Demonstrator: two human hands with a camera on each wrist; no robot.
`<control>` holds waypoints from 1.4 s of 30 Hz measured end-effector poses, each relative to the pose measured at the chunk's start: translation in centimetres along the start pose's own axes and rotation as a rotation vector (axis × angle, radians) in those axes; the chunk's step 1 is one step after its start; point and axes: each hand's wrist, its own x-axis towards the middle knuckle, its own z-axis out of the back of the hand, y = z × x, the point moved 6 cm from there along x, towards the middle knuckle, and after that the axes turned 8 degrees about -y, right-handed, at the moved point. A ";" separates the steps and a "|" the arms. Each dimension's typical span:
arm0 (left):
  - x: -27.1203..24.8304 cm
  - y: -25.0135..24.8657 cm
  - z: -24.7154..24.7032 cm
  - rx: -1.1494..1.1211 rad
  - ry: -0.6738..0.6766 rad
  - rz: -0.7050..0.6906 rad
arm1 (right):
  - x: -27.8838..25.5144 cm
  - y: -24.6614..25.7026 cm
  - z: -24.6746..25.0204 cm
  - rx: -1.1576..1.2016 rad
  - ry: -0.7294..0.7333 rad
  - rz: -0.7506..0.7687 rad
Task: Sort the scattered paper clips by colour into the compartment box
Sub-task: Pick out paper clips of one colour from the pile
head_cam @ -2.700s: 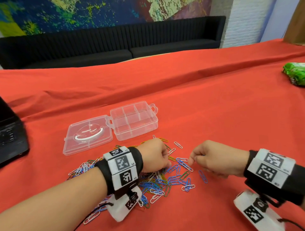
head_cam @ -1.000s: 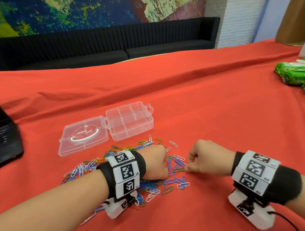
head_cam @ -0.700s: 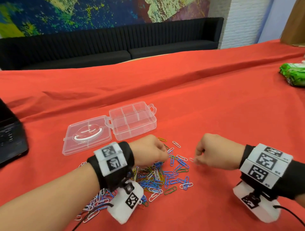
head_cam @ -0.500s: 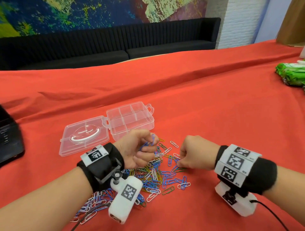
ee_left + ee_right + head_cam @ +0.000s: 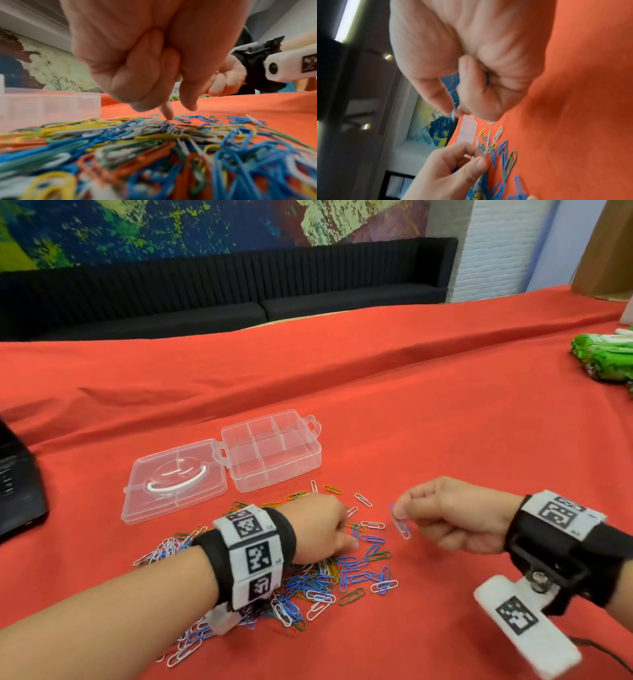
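Note:
Many paper clips (image 5: 346, 573) in blue, white, yellow, green and orange lie heaped on the red cloth; the left wrist view shows the heap (image 5: 154, 142) close up. Behind it stands the clear compartment box (image 5: 318, 455), its lid (image 5: 137, 494) laid open to the left and its cells looking empty. My left hand (image 5: 322, 529) is down on the heap, fingers curled, index fingertip (image 5: 167, 116) touching beside a blue clip; something blue (image 5: 454, 169) shows inside its curl. My right hand (image 5: 448, 515) hovers to the right and pinches a pale clip (image 5: 400, 523), with a blue clip (image 5: 487, 78) tucked in its palm.
A black device (image 5: 17, 491) sits at the table's left edge. Green packets (image 5: 603, 361) lie at the far right. A long fold runs across the red cloth (image 5: 445, 422) behind the box, and a black sofa (image 5: 239, 289) stands beyond the table.
My left hand, raised with a blue clip half a second ago, has dropped back onto the heap. My right hand has lifted off the cloth with a pale clip pinched.

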 end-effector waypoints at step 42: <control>-1.7 -0.9 -0.1 -0.001 0.026 -0.036 | 0.4 1.8 -4.0 -1.252 -0.266 0.479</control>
